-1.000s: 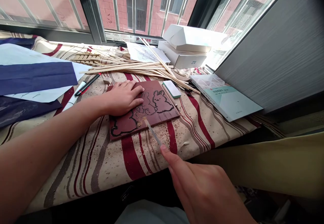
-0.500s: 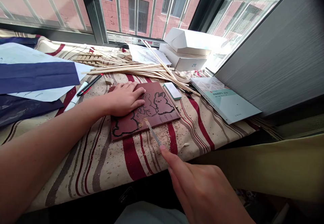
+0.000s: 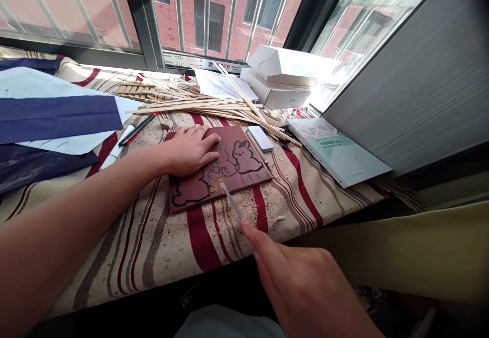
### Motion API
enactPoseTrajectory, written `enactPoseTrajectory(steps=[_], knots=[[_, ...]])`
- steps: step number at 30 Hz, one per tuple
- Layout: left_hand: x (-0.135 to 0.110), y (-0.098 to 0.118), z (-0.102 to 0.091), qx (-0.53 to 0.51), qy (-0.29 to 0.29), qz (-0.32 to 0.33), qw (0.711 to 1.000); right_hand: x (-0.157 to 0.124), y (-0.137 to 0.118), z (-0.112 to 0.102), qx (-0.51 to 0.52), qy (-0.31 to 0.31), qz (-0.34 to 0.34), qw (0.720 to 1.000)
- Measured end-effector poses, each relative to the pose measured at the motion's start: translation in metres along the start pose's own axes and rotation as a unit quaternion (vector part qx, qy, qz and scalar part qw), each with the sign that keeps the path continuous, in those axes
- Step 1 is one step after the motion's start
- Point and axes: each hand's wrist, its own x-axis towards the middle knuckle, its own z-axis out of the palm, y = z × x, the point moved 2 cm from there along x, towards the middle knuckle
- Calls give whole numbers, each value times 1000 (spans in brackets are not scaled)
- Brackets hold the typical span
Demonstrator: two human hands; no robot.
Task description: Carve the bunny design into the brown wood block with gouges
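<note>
We find the left hand (image 3: 190, 150) lying flat, fingers spread, on a red-brown carving block (image 3: 252, 172) cut with rabbit outlines. The right hand (image 3: 309, 287) holds a slim carving tool (image 3: 231, 200) narrowly, its tip on the block's near edge. Beneath the block lies striped cloth (image 3: 198, 241); beyond it, thin wooden sticks (image 3: 198, 105).

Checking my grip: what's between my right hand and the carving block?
In the head view, a carving tool's shaft runs from the right hand to the carving block.
</note>
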Motion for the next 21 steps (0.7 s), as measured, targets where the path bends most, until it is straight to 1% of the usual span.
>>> enactPoseTrajectory(steps=[6,12,16,21], knots=[[0,-1,1,-12,6,-1,1000,-5,2,1,1,-2,-2,1000],[1,-1,1,-8,11,1,1000,-1,2,-3,4,-7,6,1000],[0,1,0,-5,1,3,1000,0,2,-3,-3,-1,-16,1000],[-1,2,-1,6,1,-3,1000,1,0,0,-3,2,-3,1000]])
